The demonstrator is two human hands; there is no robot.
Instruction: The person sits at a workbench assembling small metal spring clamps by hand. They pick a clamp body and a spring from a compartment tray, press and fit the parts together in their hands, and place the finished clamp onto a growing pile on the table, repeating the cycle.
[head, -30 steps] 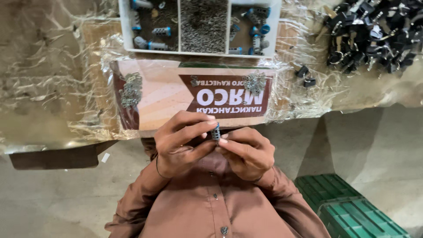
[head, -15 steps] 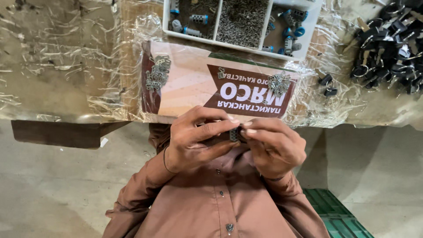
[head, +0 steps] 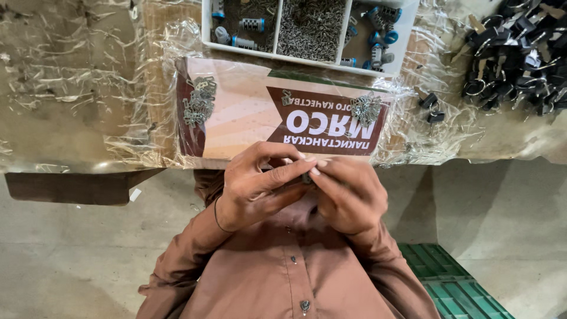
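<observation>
Just off the table's near edge (head: 88, 162), left hand (head: 260, 189) and right hand (head: 348, 195) pinch one small dark part (head: 306, 177) between fingertips; a slip could drop it onto the floor (head: 71, 260)

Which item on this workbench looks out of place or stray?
Two small black parts lie alone on the crinkled plastic sheet, apart from the black pile at the right. Both hands pinch one small dark piece.
</observation>
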